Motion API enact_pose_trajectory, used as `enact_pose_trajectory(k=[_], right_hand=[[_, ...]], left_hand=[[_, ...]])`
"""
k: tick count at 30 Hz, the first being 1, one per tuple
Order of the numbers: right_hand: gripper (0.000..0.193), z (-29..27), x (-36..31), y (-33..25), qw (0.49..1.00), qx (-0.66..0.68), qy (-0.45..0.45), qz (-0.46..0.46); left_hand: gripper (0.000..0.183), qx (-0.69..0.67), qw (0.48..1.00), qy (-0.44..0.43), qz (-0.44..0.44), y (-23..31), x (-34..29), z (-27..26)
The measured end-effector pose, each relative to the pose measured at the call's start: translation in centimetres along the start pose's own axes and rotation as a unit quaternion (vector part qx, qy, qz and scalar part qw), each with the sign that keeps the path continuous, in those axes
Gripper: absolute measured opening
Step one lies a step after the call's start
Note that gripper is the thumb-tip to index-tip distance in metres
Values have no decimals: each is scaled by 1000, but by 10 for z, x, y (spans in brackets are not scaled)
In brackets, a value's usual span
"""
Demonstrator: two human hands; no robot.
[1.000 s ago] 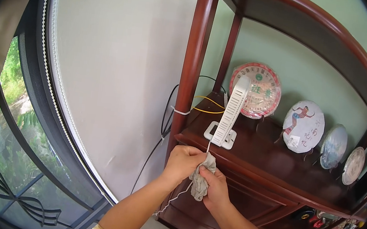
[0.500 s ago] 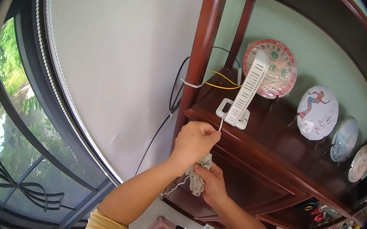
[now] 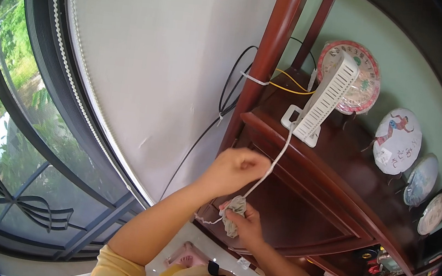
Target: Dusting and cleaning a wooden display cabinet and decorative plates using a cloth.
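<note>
A thin white cord (image 3: 280,155) runs down from a white upright router (image 3: 326,102) with a slotted edge, on the shelf. My left hand (image 3: 238,169) is closed, its thumb and fingertips pinching the cord below the router. Lower down, my right hand (image 3: 248,227) grips a crumpled greyish cloth (image 3: 234,212). The upper cord enters this cloth, and a loose white stretch (image 3: 208,221) comes out on its left side. How the cord lies inside the cloth is hidden.
A dark red wooden cabinet (image 3: 301,203) fills the right, with several round wrapped discs (image 3: 397,139) standing along its shelf. Black cables (image 3: 223,108) and a yellow cable (image 3: 292,89) hang by its post. At left are a window (image 3: 24,75) and a bead chain (image 3: 67,64).
The view has shifted, so the router and shelf sit further right. More cord shows between the router and the cloth. My right hand with the cloth is farther from my left hand.
</note>
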State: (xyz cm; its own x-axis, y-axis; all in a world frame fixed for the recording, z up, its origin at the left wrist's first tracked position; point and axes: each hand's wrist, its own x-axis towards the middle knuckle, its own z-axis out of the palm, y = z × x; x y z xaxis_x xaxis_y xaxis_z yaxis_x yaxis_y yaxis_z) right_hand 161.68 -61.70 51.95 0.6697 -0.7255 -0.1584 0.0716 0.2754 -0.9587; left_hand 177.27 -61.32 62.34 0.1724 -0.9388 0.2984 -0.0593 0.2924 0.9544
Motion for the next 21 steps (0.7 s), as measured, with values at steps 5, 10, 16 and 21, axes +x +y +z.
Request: enact_pose_trajectory(k=[5,10,16,21], right_hand=[[16,-2,2,-7,998,9,-14,-66],[20,-9,0,13,993,-98,-16,-57],[52,-44,-15,2,912,-394,81,-80],[61,-66,-45,-48,918,-385,91,-23]], left_hand=[[17,-22,998,-59,29,-42,-59,-5],[14,-91,995,-16,-20,-60,-58,1],[15,-40,996,-22,-74,-49,-50,-4],[38,41,999,22,26,-11,-34,6]])
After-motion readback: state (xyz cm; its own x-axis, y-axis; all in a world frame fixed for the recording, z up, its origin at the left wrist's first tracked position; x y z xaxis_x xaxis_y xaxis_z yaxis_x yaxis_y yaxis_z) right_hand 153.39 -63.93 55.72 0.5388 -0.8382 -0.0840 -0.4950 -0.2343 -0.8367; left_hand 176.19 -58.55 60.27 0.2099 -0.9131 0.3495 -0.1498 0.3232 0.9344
